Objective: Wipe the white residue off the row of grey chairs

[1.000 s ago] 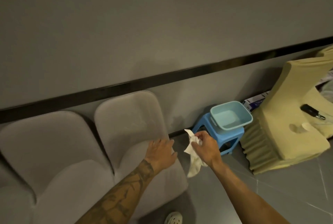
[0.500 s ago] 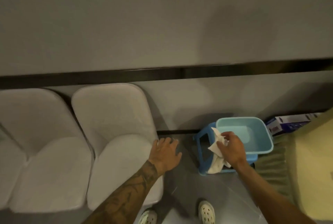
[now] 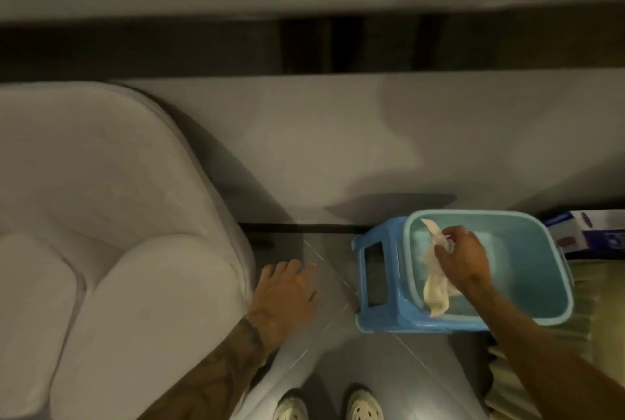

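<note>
Grey chair, head view: nearest grey chair [image 3: 111,240] is filling the left half, backrest against the wall [image 3: 338,135], seat edge just beside the left hand; frame is blurring, residue not readable.
Cloth: white cloth [image 3: 436,284] is hanging from the right hand, draping down inside the basin, lower end near the front wall of the basin.
Right hand: right hand [image 3: 465,257] is pinching the cloth top between closed fingers, hovering over the basin interior.
Left hand: left hand [image 3: 287,294] is spreading open, fingers apart, holding nothing, sitting at the chair's right edge; contact with the seat cannot be told.
Basin: teal basin [image 3: 527,227] is resting on the blue stool [image 3: 375,271], overhanging it to the right; water level not clear.
Step judged: wetting or rinsing the cloth before wiping.
Doing it well: likely dipping fully, then squeezing over the basin so drips are staying off the floor [image 3: 321,369]; keeping downward push light, since the basin is overhanging the stool and could tip.
Edges: basin rim is close around the wrist; lifting straight up is clearing it.
Open room: bare floor between chair and stool is giving a free swing path leftward to the seat.
Right side: crowded, box [image 3: 592,233] and yellowish padding [image 3: 602,301] sitting just beside the basin.
Feet: shoes [image 3: 363,402] are standing in that gap, near the stool.
</note>
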`<move>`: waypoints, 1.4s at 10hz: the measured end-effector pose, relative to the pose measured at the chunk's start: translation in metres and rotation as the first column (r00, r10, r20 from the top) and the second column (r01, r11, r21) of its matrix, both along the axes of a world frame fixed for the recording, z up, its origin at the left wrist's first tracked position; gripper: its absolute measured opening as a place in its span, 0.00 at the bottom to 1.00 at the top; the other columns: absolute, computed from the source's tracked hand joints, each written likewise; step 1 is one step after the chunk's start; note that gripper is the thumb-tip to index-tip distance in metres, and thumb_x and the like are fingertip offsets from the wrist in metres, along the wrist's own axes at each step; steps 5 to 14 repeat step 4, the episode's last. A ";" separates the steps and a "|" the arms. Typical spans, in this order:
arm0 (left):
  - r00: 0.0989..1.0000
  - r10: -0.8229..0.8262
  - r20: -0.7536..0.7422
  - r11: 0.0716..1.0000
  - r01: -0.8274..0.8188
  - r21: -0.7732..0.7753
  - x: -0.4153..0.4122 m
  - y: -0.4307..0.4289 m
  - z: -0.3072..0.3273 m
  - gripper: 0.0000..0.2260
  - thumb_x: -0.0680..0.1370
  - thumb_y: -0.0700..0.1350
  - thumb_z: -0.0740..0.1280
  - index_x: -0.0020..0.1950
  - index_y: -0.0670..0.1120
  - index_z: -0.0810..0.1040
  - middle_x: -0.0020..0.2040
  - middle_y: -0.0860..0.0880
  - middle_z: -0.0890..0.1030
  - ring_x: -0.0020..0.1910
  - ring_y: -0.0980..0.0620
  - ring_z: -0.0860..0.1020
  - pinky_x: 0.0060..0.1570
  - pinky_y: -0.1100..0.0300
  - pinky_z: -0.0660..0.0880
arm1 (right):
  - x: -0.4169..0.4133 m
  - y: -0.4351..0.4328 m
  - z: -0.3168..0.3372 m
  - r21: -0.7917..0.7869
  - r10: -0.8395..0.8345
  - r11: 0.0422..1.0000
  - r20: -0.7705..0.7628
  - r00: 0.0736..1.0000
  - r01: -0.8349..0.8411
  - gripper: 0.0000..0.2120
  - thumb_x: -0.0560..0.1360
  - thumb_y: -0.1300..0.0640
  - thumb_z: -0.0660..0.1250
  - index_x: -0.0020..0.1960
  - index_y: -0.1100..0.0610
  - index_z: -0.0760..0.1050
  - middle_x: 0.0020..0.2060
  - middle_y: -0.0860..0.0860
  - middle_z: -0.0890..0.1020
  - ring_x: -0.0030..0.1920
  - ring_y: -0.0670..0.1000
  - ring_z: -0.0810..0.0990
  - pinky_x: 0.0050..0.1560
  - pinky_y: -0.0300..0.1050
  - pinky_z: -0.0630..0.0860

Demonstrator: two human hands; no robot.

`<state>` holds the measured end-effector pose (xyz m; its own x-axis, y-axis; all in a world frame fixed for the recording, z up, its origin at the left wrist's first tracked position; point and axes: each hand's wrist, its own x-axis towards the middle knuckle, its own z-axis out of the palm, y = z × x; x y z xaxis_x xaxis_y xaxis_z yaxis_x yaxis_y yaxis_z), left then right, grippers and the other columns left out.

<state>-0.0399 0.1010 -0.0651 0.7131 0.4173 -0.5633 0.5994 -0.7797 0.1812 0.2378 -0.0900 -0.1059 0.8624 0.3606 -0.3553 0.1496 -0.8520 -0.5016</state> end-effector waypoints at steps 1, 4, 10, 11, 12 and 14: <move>0.999 -0.016 -0.029 1.000 0.016 0.010 0.003 -0.003 -0.030 0.26 0.84 0.60 0.55 0.81 0.54 0.61 0.75 0.51 0.69 0.73 0.48 0.67 0.76 0.49 0.60 | 0.006 0.001 -0.042 -0.007 0.000 1.000 -0.020 1.000 -0.001 0.15 0.77 0.62 0.69 0.63 0.60 0.74 0.57 0.60 0.79 0.55 0.61 0.79 0.56 0.52 0.75; 1.000 0.021 -0.003 1.000 -0.021 -0.005 0.010 -0.006 0.003 0.26 0.85 0.60 0.56 0.81 0.53 0.60 0.75 0.50 0.68 0.75 0.48 0.66 0.77 0.48 0.59 | 0.001 -0.007 -0.020 -0.108 0.081 0.990 -0.124 0.989 -0.095 0.21 0.78 0.58 0.69 0.69 0.62 0.71 0.63 0.61 0.76 0.61 0.62 0.77 0.61 0.52 0.73; 1.000 0.021 -0.003 1.000 -0.021 -0.005 0.010 -0.006 0.003 0.26 0.85 0.60 0.56 0.81 0.53 0.60 0.75 0.50 0.68 0.75 0.48 0.66 0.77 0.48 0.59 | 0.001 -0.007 -0.020 -0.108 0.081 0.990 -0.124 0.989 -0.095 0.21 0.78 0.58 0.69 0.69 0.62 0.71 0.63 0.61 0.76 0.61 0.62 0.77 0.61 0.52 0.73; 1.000 0.021 -0.003 1.000 -0.021 -0.005 0.010 -0.006 0.003 0.26 0.85 0.60 0.56 0.81 0.53 0.60 0.75 0.50 0.68 0.75 0.48 0.66 0.77 0.48 0.59 | 0.001 -0.007 -0.020 -0.108 0.081 0.990 -0.124 0.989 -0.095 0.21 0.78 0.58 0.69 0.69 0.62 0.71 0.63 0.61 0.76 0.61 0.62 0.77 0.61 0.52 0.73; 1.000 0.021 -0.003 1.000 -0.021 -0.005 0.010 -0.006 0.003 0.26 0.85 0.60 0.56 0.81 0.53 0.60 0.75 0.50 0.68 0.75 0.48 0.66 0.77 0.48 0.59 | 0.001 -0.007 -0.020 -0.108 0.081 0.990 -0.124 0.989 -0.095 0.21 0.78 0.58 0.69 0.69 0.62 0.71 0.63 0.61 0.76 0.61 0.62 0.77 0.61 0.52 0.73; 1.000 0.021 -0.003 1.000 -0.021 -0.005 0.010 -0.006 0.003 0.26 0.85 0.60 0.56 0.81 0.53 0.60 0.75 0.50 0.68 0.75 0.48 0.66 0.77 0.48 0.59 | 0.001 -0.007 -0.020 -0.108 0.081 0.990 -0.124 0.989 -0.095 0.21 0.78 0.58 0.69 0.69 0.62 0.71 0.63 0.61 0.76 0.61 0.62 0.77 0.61 0.52 0.73</move>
